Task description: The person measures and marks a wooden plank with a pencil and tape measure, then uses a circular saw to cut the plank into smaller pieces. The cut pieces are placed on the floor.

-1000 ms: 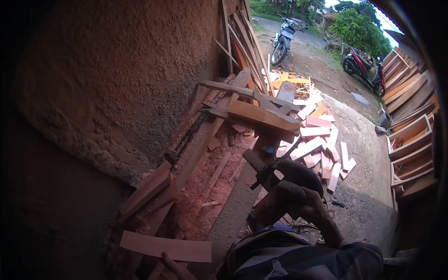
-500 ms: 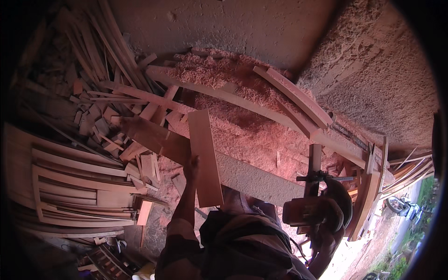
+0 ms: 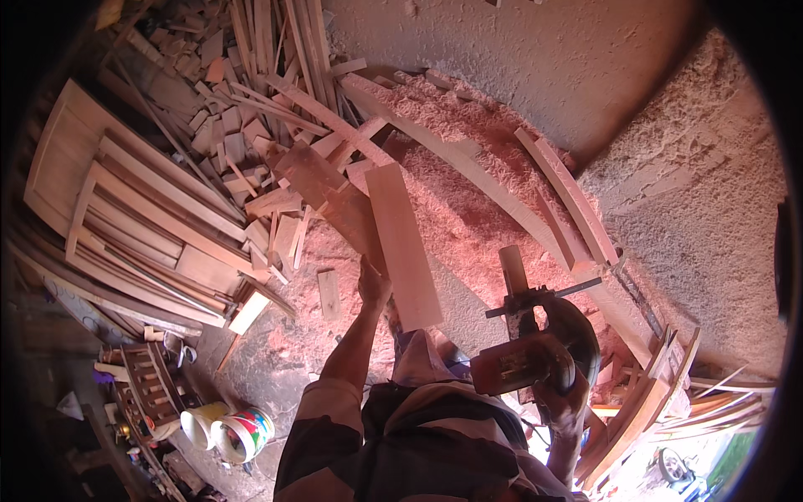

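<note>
The flat board [image 3: 403, 244], a long pale rectangular plank with a smooth face, is being held at its lower left edge by the left hand [image 3: 373, 284], fingers closing around the edge, above the floor [image 3: 468, 226], which is lying under a loose, fluffy layer of reddish sawdust. The right hand [image 3: 562, 400] is gripping a handheld power tool [image 3: 535, 351] with a rounded dark guard and boxy orange-brown body, fingers wrapping its handle. Long curved wooden strips [image 3: 468, 167] are lying across the sawdust. Rough offcuts [image 3: 242, 125] are piling up by the coarse plastered wall [image 3: 544, 58]. 2 round buckets [image 3: 230, 428] are sitting at the lower left.
</note>
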The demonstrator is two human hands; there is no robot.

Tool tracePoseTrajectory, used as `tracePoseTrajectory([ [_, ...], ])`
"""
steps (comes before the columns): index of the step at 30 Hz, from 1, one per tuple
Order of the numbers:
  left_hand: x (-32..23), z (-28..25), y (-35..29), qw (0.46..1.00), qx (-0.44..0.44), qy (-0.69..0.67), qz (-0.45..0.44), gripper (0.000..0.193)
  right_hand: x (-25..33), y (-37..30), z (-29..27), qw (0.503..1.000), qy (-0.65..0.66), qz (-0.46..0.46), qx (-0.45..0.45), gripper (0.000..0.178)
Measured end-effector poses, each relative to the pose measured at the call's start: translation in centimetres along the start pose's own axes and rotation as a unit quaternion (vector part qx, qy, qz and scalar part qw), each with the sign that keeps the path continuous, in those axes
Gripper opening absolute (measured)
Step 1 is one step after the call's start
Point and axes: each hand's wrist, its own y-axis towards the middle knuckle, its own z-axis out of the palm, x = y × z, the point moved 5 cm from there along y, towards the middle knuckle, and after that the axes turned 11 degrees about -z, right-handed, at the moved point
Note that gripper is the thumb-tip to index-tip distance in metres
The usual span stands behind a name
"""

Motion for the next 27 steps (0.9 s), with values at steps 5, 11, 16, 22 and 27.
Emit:
tracePoseTrajectory([
  [5, -3.9, 4.2, -4.7, 0.990, -0.069, 0.122, -0.004, 0.106, -2.6, 0.2, -1.8, 0.997, -0.062, -0.028, 0.043, 0.040],
  [11, -6.3, 9.0, -4.5, 0.982, -0.055, 0.092, -0.158, 0.134, -1.3, 0.8, -1.1, 0.990, -0.107, -0.018, 0.091, 0.039],
  [16, -4.5, 6.4, -5.9, 0.998, -0.033, -0.008, -0.049, 0.124, -1.9, 1.2, -1.8, 0.988, -0.109, -0.047, 0.100, 0.038],
  [22, 0.8, 3.3, -4.7, 0.861, 0.223, -0.457, 0.009, 0.096, -3.5, 1.2, -2.1, 0.968, -0.170, -0.111, 0.147, 0.036],
  [27, -0.4, 1.9, -4.8, 0.978, -0.031, -0.207, 0.018, 0.080, -3.6, 1.0, -1.6, 0.961, -0.183, -0.135, 0.156, 0.036],
])
